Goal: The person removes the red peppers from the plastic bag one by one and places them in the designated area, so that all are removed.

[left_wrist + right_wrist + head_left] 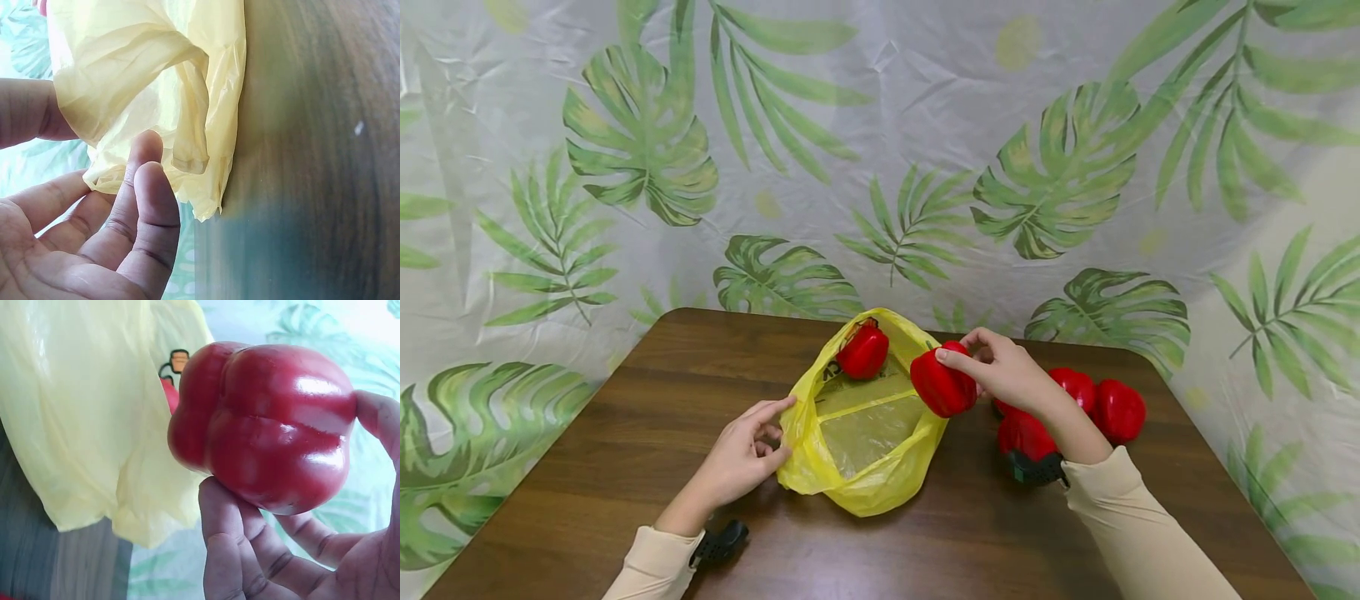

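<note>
A yellow plastic bag (880, 496) lies on the table with its mouth spread wide. One red bell pepper (863, 352) rests inside it, toward the far side. My left hand (748, 450) holds the bag's left rim, with plastic between thumb and fingers in the left wrist view. Over the right rim, my right hand (1007, 371) grips a second bell pepper (275, 431) between thumb and fingertips. That pepper is glossy and lobed, and its underside faces the right wrist camera. In the head view it overlaps the bag's right edge.
Several more red bell peppers (1120, 411) sit on the brown wooden table (700, 375) to the right, partly hidden behind my right forearm. A leaf-patterned curtain (917, 125) hangs behind the table. Black wrist devices (721, 543) are strapped on both wrists.
</note>
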Demonstrator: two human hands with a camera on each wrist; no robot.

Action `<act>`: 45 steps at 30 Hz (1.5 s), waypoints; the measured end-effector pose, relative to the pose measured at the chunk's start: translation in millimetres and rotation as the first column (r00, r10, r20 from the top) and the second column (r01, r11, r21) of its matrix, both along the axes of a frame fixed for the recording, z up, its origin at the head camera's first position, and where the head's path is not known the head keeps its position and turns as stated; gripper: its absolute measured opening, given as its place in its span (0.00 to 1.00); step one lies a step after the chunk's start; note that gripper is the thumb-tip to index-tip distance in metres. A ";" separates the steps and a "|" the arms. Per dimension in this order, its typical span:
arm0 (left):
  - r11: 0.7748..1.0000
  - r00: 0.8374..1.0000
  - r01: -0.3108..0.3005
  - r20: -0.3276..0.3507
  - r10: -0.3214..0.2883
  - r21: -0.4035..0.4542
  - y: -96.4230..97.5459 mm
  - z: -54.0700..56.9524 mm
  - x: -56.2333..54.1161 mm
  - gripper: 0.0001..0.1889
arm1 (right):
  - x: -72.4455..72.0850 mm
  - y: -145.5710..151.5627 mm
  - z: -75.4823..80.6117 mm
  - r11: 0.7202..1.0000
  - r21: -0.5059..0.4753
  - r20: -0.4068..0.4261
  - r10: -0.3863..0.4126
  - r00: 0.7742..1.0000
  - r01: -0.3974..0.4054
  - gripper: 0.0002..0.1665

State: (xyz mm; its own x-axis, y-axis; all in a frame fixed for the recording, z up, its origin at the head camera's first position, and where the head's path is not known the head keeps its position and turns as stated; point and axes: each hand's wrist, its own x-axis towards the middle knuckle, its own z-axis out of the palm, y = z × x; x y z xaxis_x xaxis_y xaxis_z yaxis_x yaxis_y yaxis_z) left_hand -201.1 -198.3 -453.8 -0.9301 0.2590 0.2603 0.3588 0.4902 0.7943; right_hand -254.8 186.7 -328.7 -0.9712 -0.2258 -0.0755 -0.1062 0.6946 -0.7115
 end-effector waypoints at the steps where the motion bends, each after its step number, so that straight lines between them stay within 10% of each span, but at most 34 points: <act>1: 1.000 1.000 0.001 0.003 -0.001 -0.001 -0.1 0.1 0.0 0.35 | 1.6 4.0 0.3 1.000 0.003 0.004 -0.005 1.000 0.005 0.40; 45: 1.000 1.000 0.007 0.019 -0.007 0.010 0.3 -1.3 -0.2 0.35 | 66.5 158.6 -28.4 0.967 0.157 0.087 -0.217 0.972 0.202 0.45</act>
